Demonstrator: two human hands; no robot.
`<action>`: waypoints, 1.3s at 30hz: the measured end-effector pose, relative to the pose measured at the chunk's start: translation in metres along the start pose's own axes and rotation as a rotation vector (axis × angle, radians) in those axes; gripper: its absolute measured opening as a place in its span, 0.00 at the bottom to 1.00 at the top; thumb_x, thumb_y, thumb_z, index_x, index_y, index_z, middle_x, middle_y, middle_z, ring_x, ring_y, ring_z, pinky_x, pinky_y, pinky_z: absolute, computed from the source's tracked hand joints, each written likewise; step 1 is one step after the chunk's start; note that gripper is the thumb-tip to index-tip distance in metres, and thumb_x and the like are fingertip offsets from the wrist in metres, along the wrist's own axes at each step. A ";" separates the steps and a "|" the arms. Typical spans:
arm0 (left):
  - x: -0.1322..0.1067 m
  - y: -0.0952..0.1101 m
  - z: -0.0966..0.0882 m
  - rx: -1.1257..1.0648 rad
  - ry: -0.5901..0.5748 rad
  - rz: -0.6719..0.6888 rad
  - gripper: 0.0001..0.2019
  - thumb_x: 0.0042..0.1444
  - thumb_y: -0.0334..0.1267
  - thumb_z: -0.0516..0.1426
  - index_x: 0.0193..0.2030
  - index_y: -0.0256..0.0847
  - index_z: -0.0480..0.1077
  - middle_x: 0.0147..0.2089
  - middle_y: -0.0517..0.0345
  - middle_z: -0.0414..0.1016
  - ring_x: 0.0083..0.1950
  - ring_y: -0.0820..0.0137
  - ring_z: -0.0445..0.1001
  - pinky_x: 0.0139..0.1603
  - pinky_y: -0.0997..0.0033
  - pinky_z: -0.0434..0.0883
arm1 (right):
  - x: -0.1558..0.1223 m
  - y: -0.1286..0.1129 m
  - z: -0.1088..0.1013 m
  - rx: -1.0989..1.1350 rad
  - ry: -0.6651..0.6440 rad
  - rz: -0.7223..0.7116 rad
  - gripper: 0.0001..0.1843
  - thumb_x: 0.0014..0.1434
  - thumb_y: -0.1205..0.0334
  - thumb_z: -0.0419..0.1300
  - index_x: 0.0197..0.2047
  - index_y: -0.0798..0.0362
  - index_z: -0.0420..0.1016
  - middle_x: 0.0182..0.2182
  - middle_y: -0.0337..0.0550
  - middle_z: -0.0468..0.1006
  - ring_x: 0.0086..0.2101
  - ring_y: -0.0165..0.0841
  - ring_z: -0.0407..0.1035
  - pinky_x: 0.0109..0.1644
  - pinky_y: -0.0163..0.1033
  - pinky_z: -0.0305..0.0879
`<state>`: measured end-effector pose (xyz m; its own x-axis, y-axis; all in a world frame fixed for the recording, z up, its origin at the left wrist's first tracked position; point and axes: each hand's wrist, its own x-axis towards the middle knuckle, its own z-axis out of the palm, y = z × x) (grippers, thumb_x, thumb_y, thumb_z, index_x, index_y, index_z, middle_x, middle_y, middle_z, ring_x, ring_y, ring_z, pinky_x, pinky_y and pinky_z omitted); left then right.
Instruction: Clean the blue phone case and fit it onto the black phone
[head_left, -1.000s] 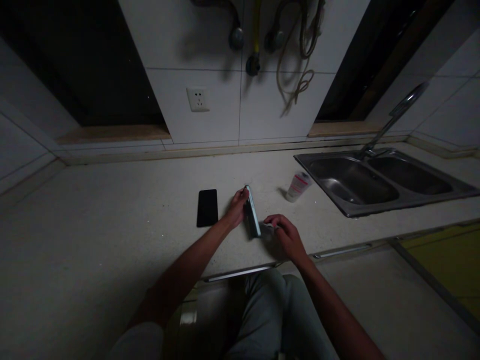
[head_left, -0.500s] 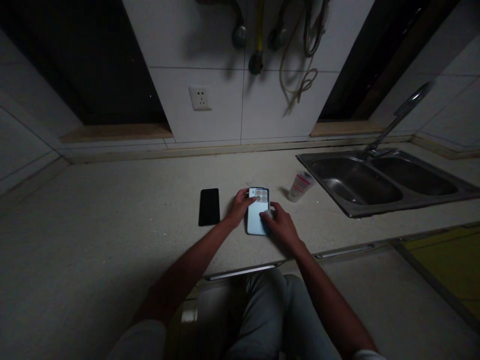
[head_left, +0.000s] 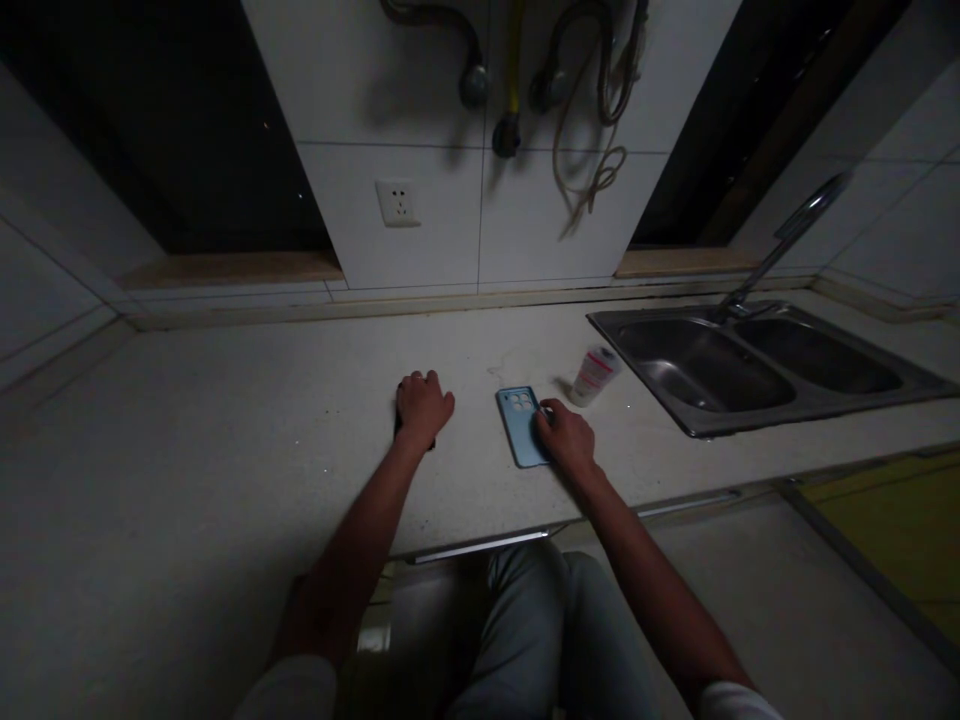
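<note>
A light blue phone case (head_left: 522, 438) with round camera cut-outs lies on the counter (head_left: 247, 420), its raised rim visible. My right hand (head_left: 568, 438) grips its right edge between thumb and fingers. To the left, my left hand (head_left: 423, 405) covers a black phone (head_left: 397, 424) from above, fingers bent over its far end. Only the phone's left edge and a near corner show; most of it is hidden under the hand. A clear plastic cup (head_left: 594, 376) with red print stands just beyond my right hand.
A steel double sink (head_left: 697, 425) with a faucet (head_left: 784, 245) is set into the counter at the right. Pipes and a looped cord (head_left: 600, 180) hang on the tiled wall, right of a socket (head_left: 397, 204). The counter's front edge (head_left: 480, 546) runs before my legs.
My left hand has left the blue case and moved left onto the black phone. The case has tilted slightly and now shows its rim, with my right hand still on it.
</note>
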<state>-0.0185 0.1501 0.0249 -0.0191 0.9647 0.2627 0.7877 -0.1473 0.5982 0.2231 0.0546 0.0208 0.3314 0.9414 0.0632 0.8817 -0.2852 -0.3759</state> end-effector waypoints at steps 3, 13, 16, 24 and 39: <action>0.012 -0.013 -0.024 0.280 -0.143 -0.146 0.32 0.51 0.56 0.63 0.56 0.35 0.70 0.61 0.26 0.67 0.65 0.33 0.62 0.61 0.38 0.62 | -0.003 0.001 0.001 0.017 0.011 0.008 0.20 0.69 0.51 0.52 0.59 0.47 0.74 0.43 0.48 0.84 0.44 0.44 0.78 0.42 0.41 0.65; 0.019 -0.011 -0.039 0.278 -0.423 -0.307 0.41 0.42 0.58 0.68 0.59 0.35 0.65 0.60 0.26 0.72 0.60 0.40 0.72 0.53 0.51 0.70 | -0.007 0.000 -0.002 -0.025 0.000 -0.039 0.20 0.69 0.53 0.52 0.59 0.47 0.73 0.43 0.47 0.84 0.43 0.42 0.78 0.41 0.39 0.64; 0.020 -0.014 -0.031 0.080 -0.371 -0.277 0.39 0.37 0.49 0.73 0.54 0.37 0.66 0.55 0.32 0.76 0.56 0.45 0.76 0.49 0.56 0.72 | -0.008 0.000 -0.003 -0.024 -0.010 -0.053 0.20 0.69 0.53 0.52 0.59 0.48 0.73 0.44 0.48 0.84 0.43 0.43 0.78 0.40 0.40 0.64; 0.005 0.008 -0.006 -0.916 -0.496 -0.357 0.23 0.36 0.39 0.74 0.39 0.39 0.72 0.33 0.55 0.79 0.33 0.64 0.77 0.39 0.62 0.74 | -0.007 -0.001 0.003 -0.003 -0.023 -0.160 0.20 0.69 0.57 0.51 0.60 0.51 0.71 0.44 0.49 0.84 0.42 0.42 0.78 0.41 0.39 0.64; -0.018 0.036 0.023 -1.793 -0.870 -0.675 0.27 0.66 0.55 0.49 0.53 0.31 0.73 0.46 0.36 0.81 0.49 0.49 0.81 0.58 0.38 0.69 | 0.022 -0.019 0.021 1.153 0.111 -0.105 0.21 0.59 0.45 0.59 0.50 0.49 0.72 0.35 0.38 0.75 0.33 0.34 0.68 0.37 0.39 0.67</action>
<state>0.0244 0.1324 0.0237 0.6629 0.6963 -0.2752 -0.5413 0.6996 0.4665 0.2070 0.0849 0.0100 0.3528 0.9133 0.2033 0.0967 0.1806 -0.9788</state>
